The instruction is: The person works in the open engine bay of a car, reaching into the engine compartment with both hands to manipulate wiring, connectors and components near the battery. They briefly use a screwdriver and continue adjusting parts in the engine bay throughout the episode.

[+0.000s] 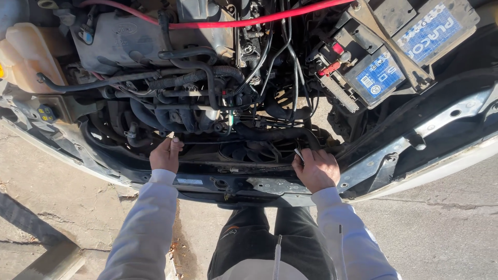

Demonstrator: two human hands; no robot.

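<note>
Resting on the front edge of an open engine bay, the left hand point(166, 154) is curling its fingers point(175, 143) loosely inward, with the tips pressing on the black plastic radiator shroud point(205, 155); whether anything is pinched between them cannot be told. The right hand point(316, 168) is closing its fingers point(307, 155) around a small silvery metal tool point(299, 154), whose tip is poking out at the thumb side, just beside a thick black rubber radiator hose point(270, 133) that is running across behind both hands.

Both hands are sitting along the black metal front crossmember point(249, 184), which is forming the near edge of the bay. Room ahead is tight: corrugated black hoses point(197, 77) and cables are crowding the space directly beyond the knuckles, while the gap between the two hands over the fan is lying freer. A red cable point(249, 21) is crossing high above, and a black car battery with blue labels point(394, 57) is sitting far to the right, well apart.

Both arms in light grey sleeves point(150, 223) are reaching forward, wrists straight, palms facing down
</note>
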